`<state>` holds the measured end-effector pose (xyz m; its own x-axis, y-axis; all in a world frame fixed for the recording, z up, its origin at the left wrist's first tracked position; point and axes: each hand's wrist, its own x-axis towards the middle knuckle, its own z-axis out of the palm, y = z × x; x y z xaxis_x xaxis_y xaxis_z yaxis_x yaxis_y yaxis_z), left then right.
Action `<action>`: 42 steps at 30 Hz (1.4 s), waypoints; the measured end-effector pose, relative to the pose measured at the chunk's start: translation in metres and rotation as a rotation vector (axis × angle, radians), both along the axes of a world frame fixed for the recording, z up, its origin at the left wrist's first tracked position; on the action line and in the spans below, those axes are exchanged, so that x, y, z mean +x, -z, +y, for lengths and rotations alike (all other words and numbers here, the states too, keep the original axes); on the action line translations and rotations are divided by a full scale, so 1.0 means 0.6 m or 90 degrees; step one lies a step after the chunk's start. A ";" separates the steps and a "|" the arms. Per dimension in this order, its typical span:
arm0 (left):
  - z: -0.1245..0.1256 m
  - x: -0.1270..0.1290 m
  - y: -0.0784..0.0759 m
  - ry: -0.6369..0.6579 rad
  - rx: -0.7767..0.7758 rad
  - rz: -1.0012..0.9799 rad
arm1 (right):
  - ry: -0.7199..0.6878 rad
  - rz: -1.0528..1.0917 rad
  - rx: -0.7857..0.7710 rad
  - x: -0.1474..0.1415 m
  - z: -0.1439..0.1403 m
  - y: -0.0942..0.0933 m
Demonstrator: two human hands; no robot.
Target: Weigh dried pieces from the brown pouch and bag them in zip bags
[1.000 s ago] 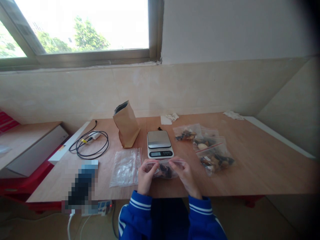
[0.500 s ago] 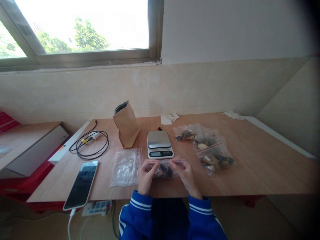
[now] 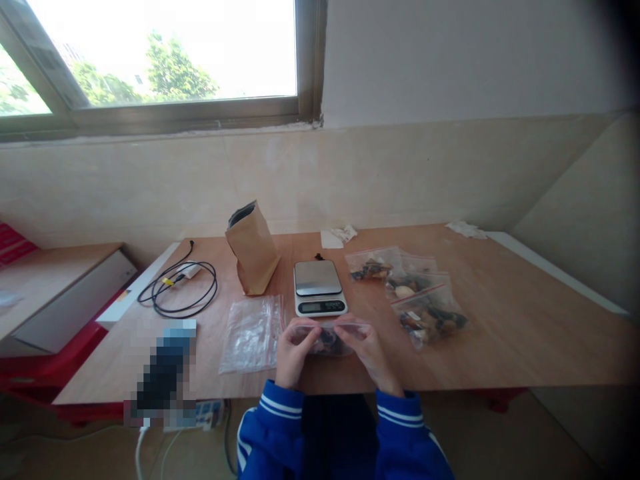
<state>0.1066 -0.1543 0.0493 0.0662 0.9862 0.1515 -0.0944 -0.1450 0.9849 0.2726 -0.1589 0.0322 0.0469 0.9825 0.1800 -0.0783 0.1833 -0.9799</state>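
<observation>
Between my hands is a clear zip bag (image 3: pixel 330 343) with dark, dried-looking pieces inside. My left hand (image 3: pixel 295 347) pinches its top edge near the left end, thumb against fingers. Farther right along the same edge, my right hand (image 3: pixel 365 343) pinches the bag too. Just beyond stands a digital kitchen scale (image 3: pixel 319 287) with a bare metal plate. Left of my left hand lies a stack of flat clear zip bags (image 3: pixel 250 333). Several filled zip bags (image 3: pixel 433 317) with brown and dark pieces lie to the right, partly overlapping.
An open brown paper pouch (image 3: pixel 254 257) stands left of the scale. A coiled black cable (image 3: pixel 185 310) and a pixelated phone (image 3: pixel 165 367) with a white cord are at the left. Crumpled tissue (image 3: pixel 345 233) lies along the back, and a dark scrap (image 3: pixel 319 257) sits behind the scale.
My right hand has slid slightly left along the bag's top edge, closer to my left hand. The left hand keeps its pinch. The phone now appears pixelated.
</observation>
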 end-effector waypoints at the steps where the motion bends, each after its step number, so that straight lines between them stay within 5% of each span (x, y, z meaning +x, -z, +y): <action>1: 0.000 0.001 0.000 -0.001 0.002 0.001 | 0.006 -0.007 0.008 -0.001 0.000 0.000; 10: -0.007 0.007 -0.008 -0.040 -0.015 -0.005 | 0.081 -0.019 0.036 -0.009 0.001 0.012; 19: -0.001 -0.008 0.000 0.054 -0.076 -0.021 | -0.003 0.005 -0.034 0.001 -0.006 -0.001; 31: 0.000 -0.003 0.006 0.004 -0.041 -0.012 | -0.042 -0.025 -0.015 0.000 -0.008 -0.003; 42: -0.003 0.013 0.010 -0.083 0.015 0.017 | 0.125 -0.022 0.040 -0.028 -0.004 -0.023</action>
<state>0.1145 -0.1563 0.0434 -0.0581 0.9830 0.1741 -0.0474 -0.1770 0.9831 0.2559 -0.1612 0.0461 0.2286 0.9421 0.2455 -0.0010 0.2524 -0.9676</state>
